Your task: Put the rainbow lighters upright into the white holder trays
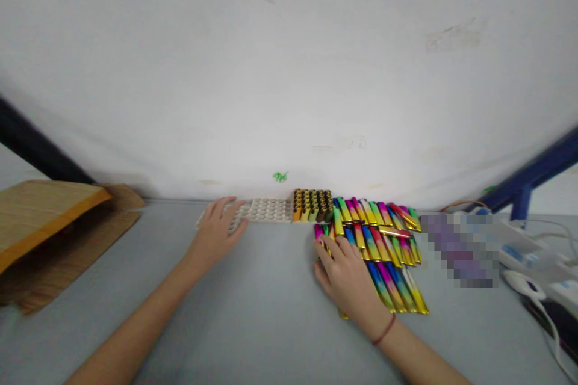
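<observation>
A white tray (268, 210) with rows of round holes lies on the grey table against the wall. Its right end holds several upright lighters (312, 204). My left hand (217, 230) rests flat on the tray's left end, fingers spread. To the right lies a pile of many rainbow-coloured lighters (388, 240) in rows. My right hand (344, 274) lies on the left side of that pile, fingers curled over some lighters; I cannot tell whether it grips any. A red band circles my right wrist.
An open cardboard box (49, 234) stands at the left. A blurred patch (460, 249) sits right of the lighters, with white cables and power strips (537, 264) at the far right. A white wall rises just behind the tray.
</observation>
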Demonstrator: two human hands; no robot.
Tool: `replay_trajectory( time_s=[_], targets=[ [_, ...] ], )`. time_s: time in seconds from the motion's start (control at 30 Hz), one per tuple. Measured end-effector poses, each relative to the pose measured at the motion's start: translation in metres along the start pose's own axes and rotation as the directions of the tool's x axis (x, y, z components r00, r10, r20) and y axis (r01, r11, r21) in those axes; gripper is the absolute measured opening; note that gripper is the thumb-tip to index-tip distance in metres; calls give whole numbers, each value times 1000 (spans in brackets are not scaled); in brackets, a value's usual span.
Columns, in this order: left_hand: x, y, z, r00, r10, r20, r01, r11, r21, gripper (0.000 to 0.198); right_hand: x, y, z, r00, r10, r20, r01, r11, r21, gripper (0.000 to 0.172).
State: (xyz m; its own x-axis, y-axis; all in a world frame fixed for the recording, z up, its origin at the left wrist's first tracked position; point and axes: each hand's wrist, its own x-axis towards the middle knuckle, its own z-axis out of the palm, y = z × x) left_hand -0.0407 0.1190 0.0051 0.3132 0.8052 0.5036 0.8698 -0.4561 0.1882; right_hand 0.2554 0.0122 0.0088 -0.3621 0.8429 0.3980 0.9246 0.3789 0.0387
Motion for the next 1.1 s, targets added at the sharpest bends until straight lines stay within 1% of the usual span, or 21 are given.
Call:
replay_trajectory(
  time_s=[0.03, 0.07, 0.1, 0.13, 0.17, 0.23, 0.3, 0.37, 0.5, 0.57, 0.67, 0.73, 0.8, 0.83, 0.87, 0.9, 0.97, 1.0, 1.03, 1.1],
  targets=[
    [-3, -16, -3, 999, -16, 51, 15, 1000, 7, 50, -1, -1, -2, 1000, -12, -13, 13, 1000, 27, 33],
    [-7, -30, -5, 991, -15, 133, 15, 1000, -4, 54, -3, -3, -3, 999, -31, -27, 33, 998, 54, 35],
    [-11, -42, -6, 975, -8, 221, 14, 1000, -23, 54, -5, -6, -4, 998, -55, -38, 58, 995, 80, 36],
    [-15, -51, -6, 961, -4, 275, 15, 999, -37, 53, -7, -9, -5, 996, -80, -43, 84, 991, 106, 35],
    [-18, -58, -5, 960, -9, 282, 21, 999, -39, 51, -9, -12, -5, 993, -106, -44, 111, 985, 130, 34],
    [-22, -63, -1, 970, -27, 240, 35, 999, -29, 49, -12, -19, -5, 987, -160, -32, 163, 971, 173, 30],
    [-21, -62, 6, 980, -27, 195, 32, 999, -23, 49, -16, -26, -3, 980, -200, -18, 199, 958, 204, 26],
    [-17, -58, 14, 983, -24, 184, 27, 1000, -14, 48, -19, -31, -1, 975, -224, -17, 222, 950, 221, 24],
    [-11, -46, 24, 977, -110, 183, 95, 992, 87, 40, -24, -38, 3, 972, -235, -26, 235, 948, 216, 29],
    [-9, -42, 26, 976, -134, 169, 112, 985, 132, 38, -25, -39, 3, 972, -236, -16, 234, 949, 210, 30],
    [-7, -38, 26, 982, -118, 144, 98, 985, 143, 35, -25, -40, 2, 972, -236, -3, 232, 951, 203, 30],
    [-7, -34, 23, 988, -122, 99, 107, 983, 148, 35, -25, -41, 2, 972, -236, -1, 231, 953, 196, 30],
    [-8, -25, 20, 993, -119, 3, 117, 984, 135, 36, -26, -42, 3, 972, -236, -5, 233, 955, 184, 30],
    [-10, -17, 18, 994, -95, -47, 99, 989, 107, 36, -27, -43, 4, 973, -232, -9, 230, 957, 179, 30],
    [-13, -7, 17, 996, -45, -78, 50, 997, 59, 37, -28, -43, 6, 974, -227, -15, 226, 958, 176, 29],
    [-16, 4, 16, 996, 28, -84, -28, 1000, -5, 37, -29, -43, 7, 975, -223, -23, 223, 958, 178, 29],
    [-26, 32, 16, 983, 182, -8, -181, 974, -138, 38, -31, -43, 10, 975, -216, -50, 221, 954, 200, 29],
    [-32, 47, 18, 971, 235, 37, -226, 958, -177, 38, -32, -43, 11, 975, -214, -65, 223, 951, 215, 30],
    [-38, 61, 21, 960, 268, 79, -248, 948, -198, 38, -32, -42, 13, 974, -214, -79, 227, 947, 228, 31],
    [-50, 84, 27, 941, 300, 156, -269, 944, -189, 37, -32, -42, 16, 971, -220, -94, 236, 945, 226, 34]
  ],
)
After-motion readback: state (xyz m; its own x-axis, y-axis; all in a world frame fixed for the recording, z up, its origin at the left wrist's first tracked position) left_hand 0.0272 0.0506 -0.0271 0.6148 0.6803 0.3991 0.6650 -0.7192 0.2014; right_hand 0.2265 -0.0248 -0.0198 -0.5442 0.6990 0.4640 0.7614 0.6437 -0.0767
